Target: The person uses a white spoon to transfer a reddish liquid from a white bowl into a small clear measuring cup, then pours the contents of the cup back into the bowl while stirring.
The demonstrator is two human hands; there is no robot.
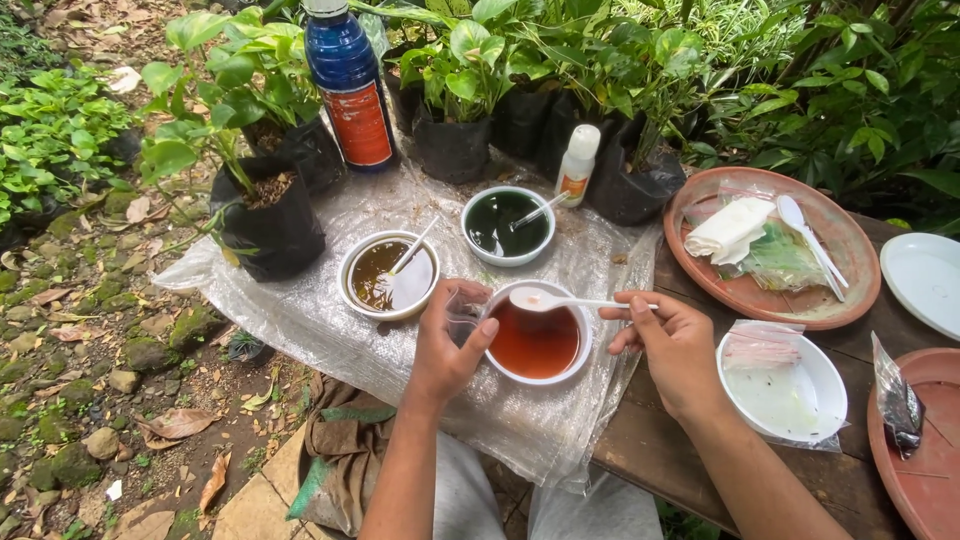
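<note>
A white bowl of red-orange liquid (537, 345) sits on a clear plastic sheet (330, 330). My left hand (447, 345) grips the bowl's left rim together with a small clear plastic cup (464, 309). My right hand (672, 340) holds a white plastic spoon (545, 299) by the handle, its scoop hovering over the bowl's far rim. Behind stand a white bowl of brown liquid (389, 275) and a bowl of dark green liquid (507, 225), each with a spoon in it.
A tall blue bottle with a red label (350, 85), a small white bottle (578, 160) and potted plants in black bags (268, 215) line the back. At right are terracotta dishes (770, 245), (930, 440), a bagged white bowl (785, 385) and a white plate (925, 280) on wood.
</note>
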